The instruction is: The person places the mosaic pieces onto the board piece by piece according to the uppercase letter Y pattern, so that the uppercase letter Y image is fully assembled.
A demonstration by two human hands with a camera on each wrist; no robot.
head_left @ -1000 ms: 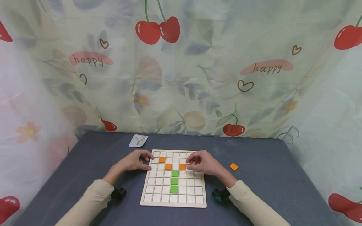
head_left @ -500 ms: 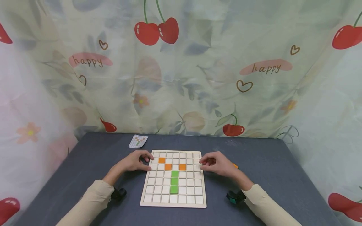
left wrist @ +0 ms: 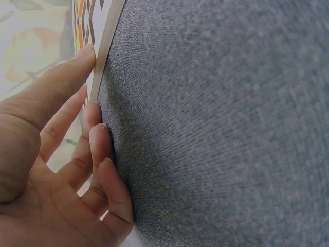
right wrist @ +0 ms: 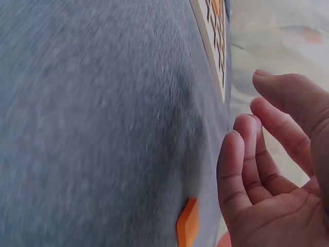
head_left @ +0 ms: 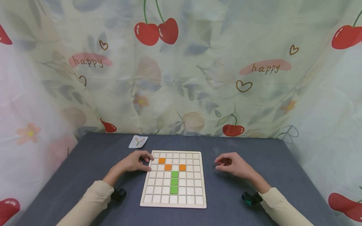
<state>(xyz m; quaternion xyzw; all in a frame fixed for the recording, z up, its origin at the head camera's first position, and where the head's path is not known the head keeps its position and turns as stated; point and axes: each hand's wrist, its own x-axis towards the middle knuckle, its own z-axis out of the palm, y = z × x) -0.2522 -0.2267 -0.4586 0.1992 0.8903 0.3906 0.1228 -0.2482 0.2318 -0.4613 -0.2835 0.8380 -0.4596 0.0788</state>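
A pale wooden grid board (head_left: 173, 206) lies on the dark table. Three green tiles (head_left: 174, 181) form a column in it, and three orange tiles (head_left: 168, 167) sit above them. At the board's left edge rests my left hand (head_left: 133, 161), thumb and index fingertips touching the rim at separate spots. To the right of the board, apart from it, my right hand (head_left: 236, 164) hovers with loosely bent fingers, holding nothing. One loose orange tile (right wrist: 188, 224) lies on the cloth below the right hand in the right wrist view; in the head view that hand hides it.
A small card (head_left: 138, 141) printed with a coloured grid pattern lies behind the board, towards the left. Dark grey cloth covers the table (head_left: 220, 201). Behind stands a patterned curtain (head_left: 175, 75) at the table's far edge.
My right hand has drawn away rightward from over the board and now covers the loose orange tile in the head view. The left hand has stayed at the board's edge.
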